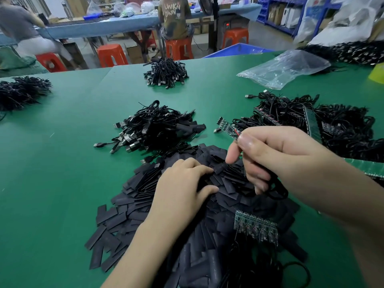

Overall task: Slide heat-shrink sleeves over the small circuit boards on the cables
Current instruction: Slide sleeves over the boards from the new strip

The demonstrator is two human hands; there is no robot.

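A heap of flat black heat-shrink sleeves point(133, 217) covers the green table point(62, 142) in front of me. My left hand point(182, 188) lies on this heap, its fingertips curled into the sleeves; whether it holds one is hidden. My right hand point(276, 161) pinches a small green circuit board point(228, 128) between thumb and forefinger, and its lower fingers grip the board's black cable point(277, 189). The board sticks up and to the left, above the heap. A panel of several joined boards point(255, 224) lies on the sleeves near me.
A pile of sleeved USB cables point(153, 127) lies beyond the heap. Unsleeved cables with boards point(311, 117) are heaped at right. More cable piles sit at far centre point(166, 72) and far left point(22, 92). A clear plastic bag point(284, 67) lies at back right. People sit at a bench behind.
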